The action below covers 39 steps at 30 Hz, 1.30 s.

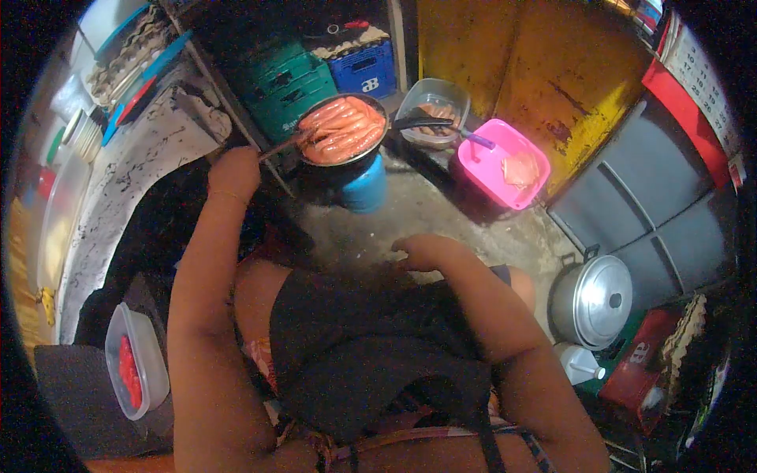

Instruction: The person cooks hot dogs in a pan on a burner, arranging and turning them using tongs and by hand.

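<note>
Two bare hands worked in the head view, over a pan heaped with orange-red sausages. The left hand had its fingers clenched round the end of a thin utensil, which ran across to the pan's left side and met the sausages there — its tip was too blurred to tell what kind it was. The right hand was lower and nearer the body, its fingers loosely curled and apart, with nothing visible in their grasp, above the floor.

The pan sat over a blue tank, its black handle pointing right, across a clear tub with more sausages in it. Just right of that tub was a pink basin — a purple handle lay over its rim and pale orange pieces lay inside.

Behind the pan were a green crate and a blue crate. A lidded pot stood well to the right, near a white jug. On the far left, below the marbled counter, another tub held something red.
</note>
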Available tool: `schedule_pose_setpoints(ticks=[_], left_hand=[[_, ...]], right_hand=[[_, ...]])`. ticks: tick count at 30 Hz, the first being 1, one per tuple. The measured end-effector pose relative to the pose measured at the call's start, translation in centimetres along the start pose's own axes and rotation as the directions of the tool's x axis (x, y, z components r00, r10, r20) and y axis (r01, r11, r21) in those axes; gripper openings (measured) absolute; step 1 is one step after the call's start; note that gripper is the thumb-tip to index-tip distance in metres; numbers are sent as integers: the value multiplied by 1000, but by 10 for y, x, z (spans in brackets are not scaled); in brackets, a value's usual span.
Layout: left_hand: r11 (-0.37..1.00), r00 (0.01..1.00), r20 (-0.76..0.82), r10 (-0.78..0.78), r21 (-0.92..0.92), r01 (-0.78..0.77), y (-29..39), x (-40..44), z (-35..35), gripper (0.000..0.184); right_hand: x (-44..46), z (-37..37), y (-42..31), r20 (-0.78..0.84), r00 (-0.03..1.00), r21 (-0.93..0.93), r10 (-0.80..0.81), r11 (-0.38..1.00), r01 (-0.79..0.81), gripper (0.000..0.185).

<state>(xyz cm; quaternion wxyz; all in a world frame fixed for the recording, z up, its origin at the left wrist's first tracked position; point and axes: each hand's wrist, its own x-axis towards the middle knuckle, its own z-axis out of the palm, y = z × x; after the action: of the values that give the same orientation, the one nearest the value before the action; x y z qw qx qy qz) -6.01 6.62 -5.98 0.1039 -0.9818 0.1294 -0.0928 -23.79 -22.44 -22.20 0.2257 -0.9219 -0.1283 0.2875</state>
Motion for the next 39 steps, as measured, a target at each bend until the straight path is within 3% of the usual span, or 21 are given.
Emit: schedule_pose_setpoints(ticks=[11, 14, 20, 32, 35, 39], left_hand=[[998, 998, -4, 61, -2, -61, 3, 5, -11, 22], [993, 995, 34, 94, 70, -96, 11, 3, -2, 22], [995, 995, 62, 75, 60, -78, 25, 12, 11, 25], [992, 997, 75, -34, -120, 43, 2, 34, 47, 27], [999, 995, 101, 17, -46, -13, 6, 28, 44, 26], [997, 992, 123, -39, -67, 47, 13, 24, 37, 25]], right_hand=[[5, 5, 3, -21, 1000, 0, -3, 1000, 3, 58], [-7, -7, -12, 6, 998, 7, 64, 998, -65, 59], [9, 8, 11, -4, 1000, 23, -13, 1000, 13, 59], [-5, -4, -4, -12, 1000, -2, 23, 1000, -23, 55], [1, -1, 0, -15, 1000, -16, -14, 1000, 14, 55], [8, 2, 3, -7, 1000, -36, -13, 999, 13, 56]])
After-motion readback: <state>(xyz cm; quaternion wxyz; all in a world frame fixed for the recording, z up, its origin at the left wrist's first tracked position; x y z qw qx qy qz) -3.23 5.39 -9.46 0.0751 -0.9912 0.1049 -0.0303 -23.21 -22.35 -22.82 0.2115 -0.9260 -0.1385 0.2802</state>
